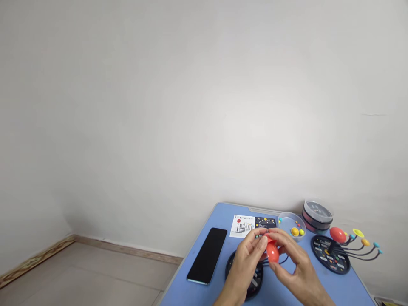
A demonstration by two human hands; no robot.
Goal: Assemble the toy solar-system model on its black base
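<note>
My left hand (242, 264) and my right hand (297, 264) meet near the front of the blue table, fingers curled and closed. Between them are glossy red plastic ball pieces (273, 252), apparently two rounded shells, pinched by both hands. Fingers hide part of them, so I cannot tell whether the shells are joined. Below my left hand lies a round black base (255, 290) of a planet model, partly covered by the hand. Thin dark curved arms (284, 260) show beside the red pieces.
On the blue table (219, 216) lie a black phone (208, 256) and a printed instruction sheet (242, 225). A clear dish (284, 233) holds small coloured balls. Stacked round containers (317, 216) stand by the wall. An assembled planet model (331, 255) sits at right.
</note>
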